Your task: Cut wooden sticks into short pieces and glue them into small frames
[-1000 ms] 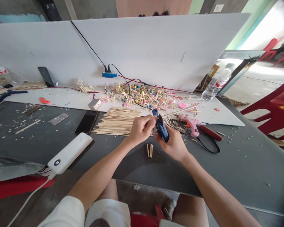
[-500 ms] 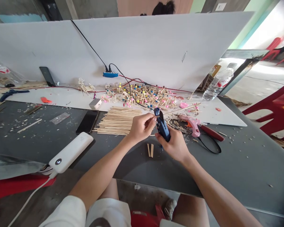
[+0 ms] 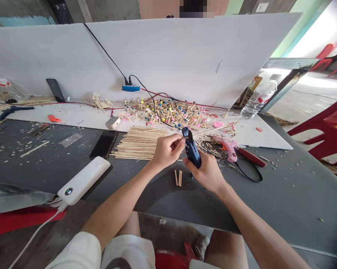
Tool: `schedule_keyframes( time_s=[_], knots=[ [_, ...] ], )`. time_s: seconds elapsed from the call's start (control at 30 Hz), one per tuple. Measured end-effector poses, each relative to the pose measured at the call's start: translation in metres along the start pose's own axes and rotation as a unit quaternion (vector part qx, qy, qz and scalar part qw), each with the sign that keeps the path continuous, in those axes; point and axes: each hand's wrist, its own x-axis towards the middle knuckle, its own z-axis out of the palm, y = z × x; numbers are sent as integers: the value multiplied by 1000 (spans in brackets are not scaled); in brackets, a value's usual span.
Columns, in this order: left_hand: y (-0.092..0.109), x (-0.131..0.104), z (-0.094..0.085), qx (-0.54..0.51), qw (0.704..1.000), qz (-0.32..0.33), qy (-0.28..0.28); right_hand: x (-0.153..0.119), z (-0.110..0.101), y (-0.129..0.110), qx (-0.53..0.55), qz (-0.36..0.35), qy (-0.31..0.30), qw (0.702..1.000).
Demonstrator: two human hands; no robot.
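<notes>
My right hand (image 3: 209, 171) is wrapped round the handles of a dark blue hand cutter (image 3: 193, 152), its head pointing up and away from me. Beside that head, my left hand (image 3: 168, 150) is closed in a pinch; whatever its fingertips hold is too small and hidden to make out. Below the hands, several short pieces of wooden stick (image 3: 180, 178) lie on the grey table (image 3: 157, 198). A row of long thin wooden sticks (image 3: 138, 144) lies just beyond my left hand.
A pink glue gun (image 3: 228, 147) and a red-handled tool (image 3: 252, 157) lie at the right. Behind is a heap of joined sticks with coloured balls (image 3: 174, 114). At the left are a phone (image 3: 103, 145) and a white power bank (image 3: 84, 181). A water bottle (image 3: 262, 95) stands back right.
My hands stay almost in place; the cutter has shifted very slightly left. A green light now shows on the power bank's display.
</notes>
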Motion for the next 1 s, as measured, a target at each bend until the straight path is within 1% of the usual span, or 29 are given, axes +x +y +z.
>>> schedule_keyframes(
  time_s=[0.4, 0.57, 0.83, 1.0],
  knots=[
    [0, -1, 2, 7, 1000, -5, 14, 0, -1, 0, -8, 1, -6, 1000],
    [0, -1, 2, 6, 1000, -18, 17, 0, -1, 0, -8, 5, -8, 1000],
    [0, 0, 3, 14, 1000, -14, 17, 0, -2, -1, -1, 17, -18, 1000],
    [0, 1, 3, -2, 1000, -23, 15, 0, -2, 2, -10, 23, -23, 999]
  ],
)
